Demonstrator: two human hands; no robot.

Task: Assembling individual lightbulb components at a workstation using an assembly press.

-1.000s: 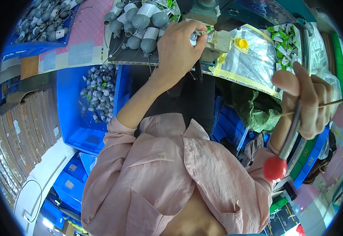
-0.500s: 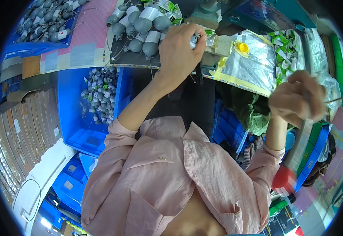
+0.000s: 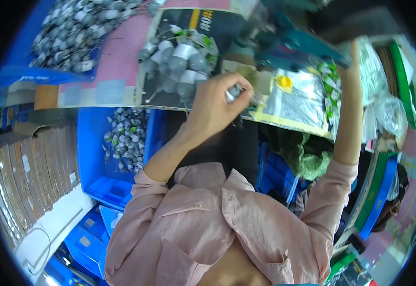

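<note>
My left hand (image 3: 217, 102) rests at the table's front edge beside a teal bench press (image 3: 294, 47). Its thumb and fingers close round a grey-and-white bulb-shaped piece (image 3: 233, 94), held close to the press's base. Just left of this hand lies a heap of similar bulb-shaped pieces (image 3: 186, 64) with white bands and thin wires, some green-and-white tags among them. On the right, my right forearm (image 3: 348, 105) reaches up and away to the press. My right hand is hidden or smeared at its dark, blurred upper part, so its fingers do not show.
A blue bin (image 3: 26, 76) at the far left holds many pieces; another blue bin (image 3: 86, 143) below the table holds more. A yellow cap (image 3: 284, 83) lies on a taped clear sheet (image 3: 298, 102). Green-and-white tags (image 3: 331, 86) and clear plastic bags (image 3: 384, 112) are farther right.
My right hand has gone up and away from the right side to the press. The red-ended bar at the lower right is out of sight. My left hand still holds its piece.
</note>
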